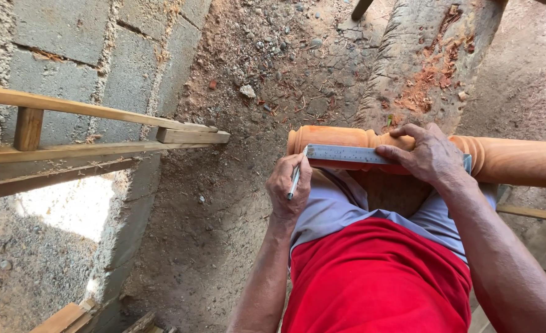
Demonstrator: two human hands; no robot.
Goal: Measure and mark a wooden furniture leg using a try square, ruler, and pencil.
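Note:
A turned orange-brown wooden post (513,161) lies across my lap, with its rounded end at the left. A metal ruler (341,154) lies flat along the post. My right hand (430,155) presses the ruler down against the wood, fingers spread over it. My left hand (288,185) is closed around a slim white pencil (294,180), whose tip touches the ruler's left end near the post's end. My red shirt (378,277) and grey shorts (335,206) fill the lower middle.
A grey block wall (88,49) stands at the left, with a frame of wooden slats (100,145) leaning on it. A rough log (427,61) lies beyond the post. The dirt floor (223,197) is strewn with sawdust and small stones.

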